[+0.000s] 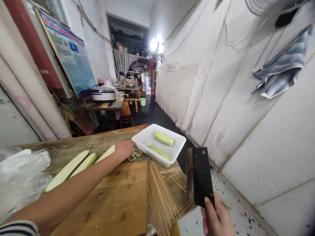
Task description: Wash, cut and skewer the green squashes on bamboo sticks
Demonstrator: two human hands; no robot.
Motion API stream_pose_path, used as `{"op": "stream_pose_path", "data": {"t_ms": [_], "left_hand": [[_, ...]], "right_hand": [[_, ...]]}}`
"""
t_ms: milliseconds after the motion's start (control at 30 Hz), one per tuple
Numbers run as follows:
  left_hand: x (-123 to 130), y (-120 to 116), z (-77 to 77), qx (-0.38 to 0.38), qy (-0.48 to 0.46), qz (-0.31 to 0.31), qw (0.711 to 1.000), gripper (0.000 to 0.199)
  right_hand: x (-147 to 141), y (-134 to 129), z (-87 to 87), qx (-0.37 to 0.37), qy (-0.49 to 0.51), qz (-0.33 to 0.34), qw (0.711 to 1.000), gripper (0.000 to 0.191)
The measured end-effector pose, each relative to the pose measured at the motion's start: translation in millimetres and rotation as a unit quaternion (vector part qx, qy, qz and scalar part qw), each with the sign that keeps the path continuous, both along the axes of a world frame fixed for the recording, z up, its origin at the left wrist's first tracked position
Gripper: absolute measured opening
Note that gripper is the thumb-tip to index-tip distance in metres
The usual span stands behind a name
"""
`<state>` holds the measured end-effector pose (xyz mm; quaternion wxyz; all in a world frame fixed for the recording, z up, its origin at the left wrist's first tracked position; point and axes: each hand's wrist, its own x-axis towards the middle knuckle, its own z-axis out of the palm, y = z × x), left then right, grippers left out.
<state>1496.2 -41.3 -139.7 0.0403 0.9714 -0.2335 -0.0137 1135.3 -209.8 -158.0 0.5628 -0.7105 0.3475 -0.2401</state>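
We grip cleaver (pixel 199 177) firmly in R hand (pixel 216 218); L hand (pixel 123 149) grip unclear, just beside white tray (pixel 169 132) w/ 2 squash pieces (pixel 164 138).

Rough wooden table (pixel 81 139), worn plank top; wooden chopping board (pixel 108 200) at the near edge; bamboo skewers (pixel 162 196) fanned out right against the board; white plastic tray (pixel 147 135) beyond them, near the far corner; pale green zucchini strips (pixel 67 170) lying left of the board; small green-handled scissors (pixel 135 154) beside the tray; crumpled plastic bag (pixel 23 177) far left.
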Motion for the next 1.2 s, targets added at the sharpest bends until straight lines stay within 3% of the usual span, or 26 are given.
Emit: {"op": "stream_pose_path", "data": {"t_ms": [100, 233, 367, 500, 667, 833, 1000, 1100, 1200], "left_hand": [[-1, -54, 16.8, 0.031, 0.019, -0.15, 0.988, 0.048], [1, -130, 15.6, 0.104, 0.147, -0.353, 0.918, 0.052], [5, -182, -3.5, 0.189, 0.234, -0.411, 0.86, 0.06], [8, -204, -20.7, 0.228, 0.258, -0.414, 0.843, 0.062], [14, -205, -21.2, 0.217, 0.262, -0.412, 0.846, 0.052], [34, -190, 2.0, 0.118, 0.234, -0.413, 0.872, 0.049], [46, -155, 25.0, -0.04, 0.26, -0.412, 0.872, 0.055], [39, -127, 36.5, -0.123, 0.268, -0.397, 0.869, 0.054], [26, -93, 59.1, -0.222, 0.252, -0.379, 0.862, 0.051]], "right_hand": [[3, -13, 1.9, -0.003, -0.014, -0.019, 1.0, 0.042], [5, -23, 1.2, 0.011, 0.004, -0.041, 0.999, 0.044], [1, -32, -3.4, 0.015, 0.017, -0.028, 0.999, 0.046], [-4, -42, -9.8, 0.0, 0.028, -0.025, 0.999, 0.046], [-6, -49, -16.4, 0.039, 0.035, -0.026, 0.998, 0.043], [-7, -48, -16.5, 0.042, 0.018, -0.031, 0.998, 0.04], [-2, -38, -12.4, 0.059, 0.013, -0.028, 0.998, 0.037], [1, -29, -8.5, 0.056, -0.001, -0.006, 0.998, 0.037], [3, -16, -3.1, 0.049, -0.018, 0.027, 0.998, 0.038]]}}
